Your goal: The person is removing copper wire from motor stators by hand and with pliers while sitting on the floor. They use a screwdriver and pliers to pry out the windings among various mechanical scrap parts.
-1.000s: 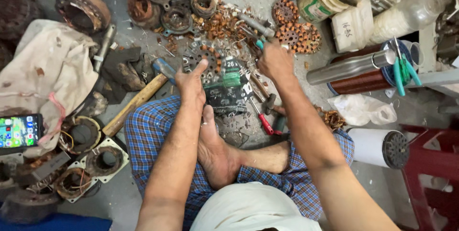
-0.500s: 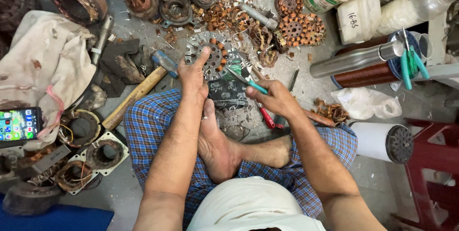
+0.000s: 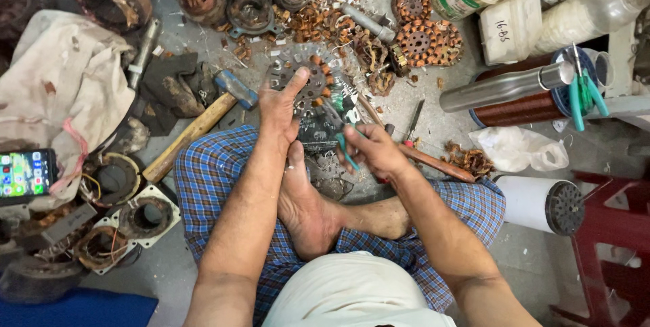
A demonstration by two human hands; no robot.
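Observation:
I sit cross-legged on the floor with a round slotted motor stator (image 3: 308, 83), partly wound with copper, in front of my foot (image 3: 305, 198). My left hand (image 3: 281, 107) rests flat on the stator's near-left edge and steadies it. My right hand (image 3: 372, 151) is closed around a small tool with green handles (image 3: 347, 152), just right of the stator and slightly nearer to me. Bits of cut copper wire (image 3: 318, 22) lie beyond the stator.
A wooden-handled hammer (image 3: 203, 124) lies to the left. Old stators and housings (image 3: 250, 9) crowd the far floor; two wound cores (image 3: 426, 42) sit far right. A cloth sack (image 3: 61, 90), a phone (image 3: 26, 175), copper wire spools (image 3: 528, 107), a white roll (image 3: 538, 205) and a red stool (image 3: 609, 259) surround me.
My right hand drew back from the far pile toward me, now carrying the green-handled tool beside the stator. My left hand stayed on the stator.

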